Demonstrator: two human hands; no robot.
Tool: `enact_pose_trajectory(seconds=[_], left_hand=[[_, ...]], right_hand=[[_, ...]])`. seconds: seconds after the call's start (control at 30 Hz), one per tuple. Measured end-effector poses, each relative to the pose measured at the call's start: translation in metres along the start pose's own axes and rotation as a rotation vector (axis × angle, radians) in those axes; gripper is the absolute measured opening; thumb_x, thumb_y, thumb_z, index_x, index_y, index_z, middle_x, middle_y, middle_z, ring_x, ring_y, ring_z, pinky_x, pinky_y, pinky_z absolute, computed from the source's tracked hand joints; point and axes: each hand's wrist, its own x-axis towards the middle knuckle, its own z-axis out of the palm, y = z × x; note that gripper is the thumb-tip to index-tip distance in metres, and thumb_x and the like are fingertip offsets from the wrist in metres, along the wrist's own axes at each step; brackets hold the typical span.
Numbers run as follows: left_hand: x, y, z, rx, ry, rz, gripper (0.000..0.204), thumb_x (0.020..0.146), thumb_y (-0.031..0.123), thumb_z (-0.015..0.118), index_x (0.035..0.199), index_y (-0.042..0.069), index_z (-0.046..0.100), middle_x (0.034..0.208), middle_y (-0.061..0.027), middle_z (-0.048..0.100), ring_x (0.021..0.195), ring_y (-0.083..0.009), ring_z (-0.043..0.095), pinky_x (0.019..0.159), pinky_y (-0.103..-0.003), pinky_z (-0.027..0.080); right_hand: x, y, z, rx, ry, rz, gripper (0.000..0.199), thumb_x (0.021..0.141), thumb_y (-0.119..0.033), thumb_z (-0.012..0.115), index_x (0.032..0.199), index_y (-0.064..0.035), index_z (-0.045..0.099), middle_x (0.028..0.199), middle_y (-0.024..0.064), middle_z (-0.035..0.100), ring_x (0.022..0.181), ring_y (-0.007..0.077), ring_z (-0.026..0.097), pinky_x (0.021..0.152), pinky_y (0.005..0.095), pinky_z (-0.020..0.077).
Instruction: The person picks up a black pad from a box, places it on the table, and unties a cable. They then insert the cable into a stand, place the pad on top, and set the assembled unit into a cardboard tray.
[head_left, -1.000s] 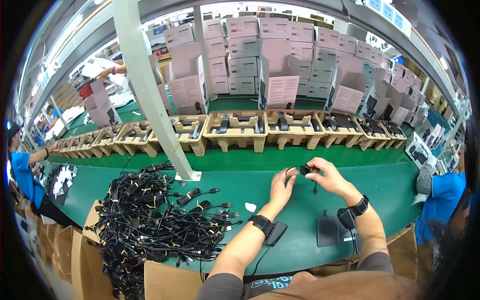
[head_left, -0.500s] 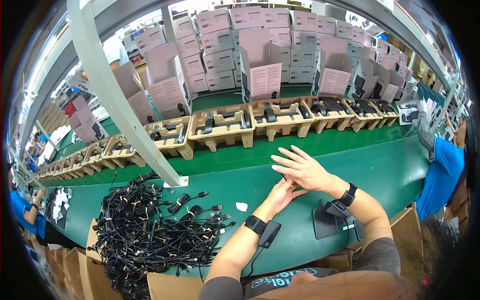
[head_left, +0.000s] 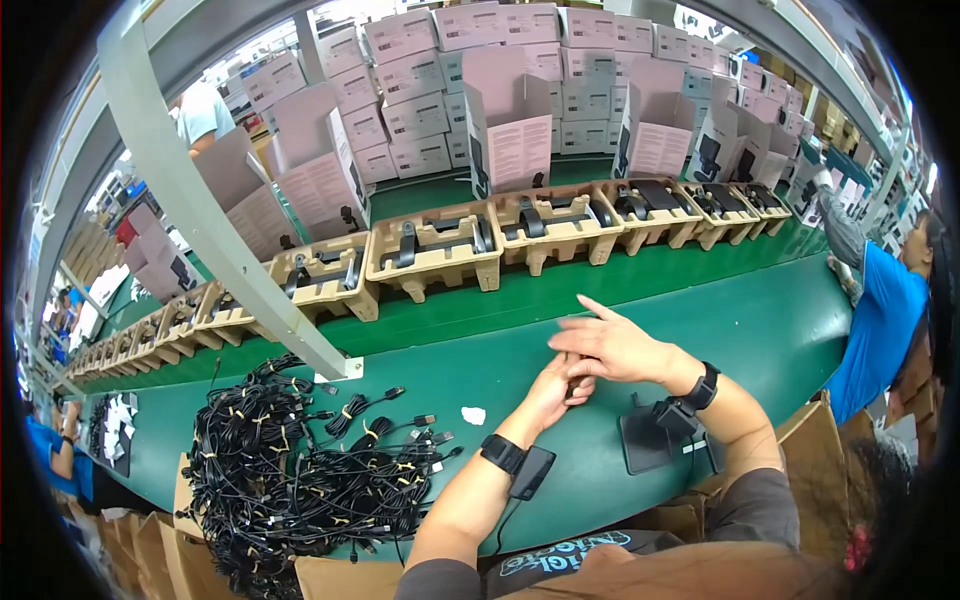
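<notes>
My hands meet above the green table (head_left: 770,320), in front of a row of trays. My left hand (head_left: 556,390) has its fingers curled in under the right palm; what they hold, if anything, is hidden. My right hand (head_left: 622,348) lies across the left fingertips, thumb side raised and fingers stretched out, slightly smeared by motion. To the left of my left forearm lies a large heap of black cables (head_left: 290,470), bundled with pale ties, their plugs pointing outward. A small cable bundle (head_left: 347,415) rests at its edge.
Moulded brown pulp trays (head_left: 432,275) holding black parts line a green ledge. Behind stand open cartons (head_left: 520,155) and stacked boxes (head_left: 415,115). A grey post (head_left: 205,200) crosses the left. A black flat stand (head_left: 645,445) sits near my right forearm; a co-worker in blue (head_left: 885,310) is far right.
My right fingers have come down and in over my left hand, and the left fingers are more curled. A thin dark piece formerly visible at the fingertips is now hidden. The view has shifted slightly.
</notes>
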Motion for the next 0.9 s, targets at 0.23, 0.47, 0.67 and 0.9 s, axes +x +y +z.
enact_pose_trajectory(seconds=[0.23, 0.47, 0.67, 0.9], left_hand=[[-0.008, 0.002, -0.018, 0.075, -0.053, 0.059, 0.027, 0.095, 0.036, 0.036, 0.088, 0.010, 0.043, 0.061, 0.0056, 0.030, 0.048, -0.0042, 0.024, 0.041, -0.018, 0.020], [-0.008, -0.003, -0.021, 0.174, 0.007, 0.223, 0.026, 0.094, 0.034, 0.040, 0.088, 0.008, 0.043, 0.061, 0.0036, 0.033, 0.049, -0.0047, 0.028, 0.041, -0.018, 0.022], [-0.007, -0.002, -0.023, 0.304, 0.217, 0.438, 0.026, 0.094, 0.029, 0.042, 0.110, 0.008, 0.041, 0.073, -0.0034, 0.053, 0.051, -0.0052, 0.042, 0.040, -0.017, 0.031], [-0.012, 0.000, -0.025, 0.452, 0.244, 0.396, 0.041, 0.093, 0.020, 0.044, 0.129, 0.009, 0.028, 0.086, -0.0058, 0.055, 0.056, -0.0074, 0.048, 0.040, -0.017, 0.032]], right_hand=[[-0.025, 0.004, 0.012, 0.409, -0.241, 0.357, 0.043, 0.083, -0.032, 0.058, 0.115, -0.0042, 0.048, 0.106, 0.0150, 0.054, 0.099, 0.0296, 0.053, 0.082, 0.0361, 0.0439], [-0.026, 0.012, 0.029, 1.300, -0.137, 0.713, 0.030, 0.087, -0.017, 0.056, 0.110, -0.0011, 0.046, 0.089, 0.0054, 0.057, 0.061, 0.0098, 0.056, 0.053, 0.0241, 0.0446], [-0.022, 0.019, 0.027, 0.938, -0.126, 0.687, 0.021, 0.088, -0.014, 0.054, 0.104, -0.0032, 0.046, 0.081, 0.0018, 0.053, 0.064, 0.0097, 0.048, 0.058, 0.0256, 0.0422], [0.010, 0.081, -0.038, -0.047, 0.416, 0.503, 0.019, 0.086, -0.011, 0.051, 0.103, -0.0028, 0.051, 0.099, 0.0160, 0.058, 0.089, 0.0316, 0.058, 0.074, 0.0359, 0.0453]])
